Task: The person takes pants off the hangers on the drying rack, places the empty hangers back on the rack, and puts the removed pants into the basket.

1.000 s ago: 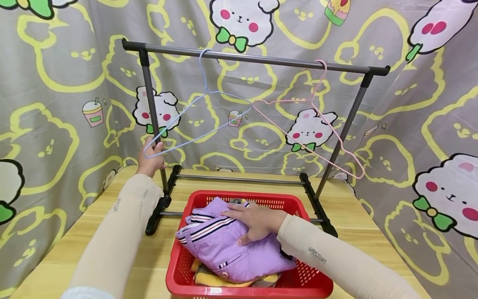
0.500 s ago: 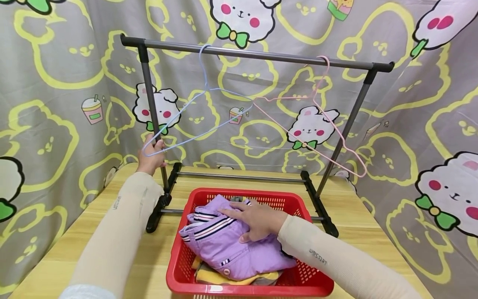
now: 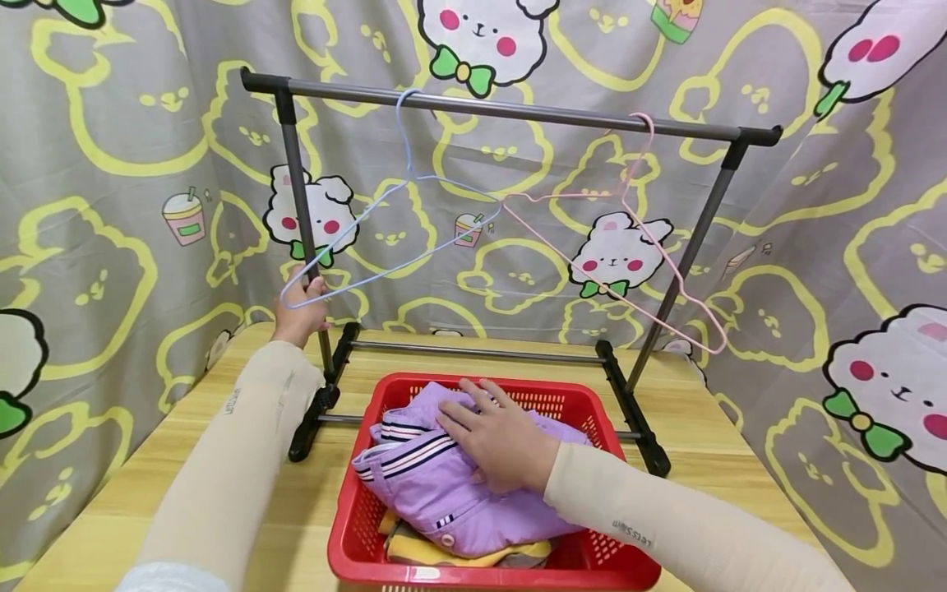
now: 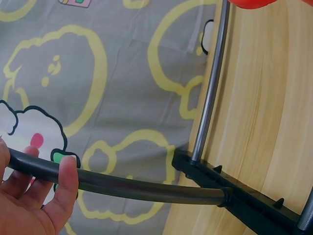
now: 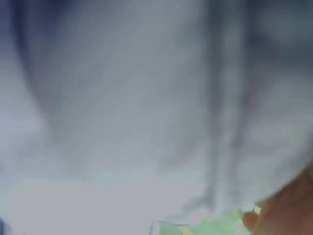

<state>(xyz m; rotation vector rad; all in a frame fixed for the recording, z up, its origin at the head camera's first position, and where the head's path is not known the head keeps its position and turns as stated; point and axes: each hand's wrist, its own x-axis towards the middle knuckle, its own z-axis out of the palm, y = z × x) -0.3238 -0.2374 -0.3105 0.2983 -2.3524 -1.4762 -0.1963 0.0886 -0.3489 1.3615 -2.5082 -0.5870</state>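
Note:
My left hand (image 3: 299,314) grips the left upright post (image 4: 142,190) of a dark metal clothes rack (image 3: 518,112); in the left wrist view its fingers curl round the tube. A light blue hanger (image 3: 370,282) hangs from the top rail, its lower corner overlapping that hand in the head view. My right hand (image 3: 506,440) rests with extended fingers on folded purple pants (image 3: 459,506) with a striped waistband. They lie in a red plastic basket (image 3: 422,574), over a yellow and grey cloth (image 3: 425,555). Blurred pale fabric (image 5: 132,107) fills most of the right wrist view.
A pink hanger (image 3: 666,255) hangs on the rail's right part. The rack's black feet (image 3: 632,411) stand on a wooden table (image 3: 710,460), behind and beside the basket. A patterned grey curtain (image 3: 510,177) closes off the back and both sides.
My right hand has turned and shifted slightly on the purple pants, its back now more upward and its fingertips farther back. My left hand stays on the post.

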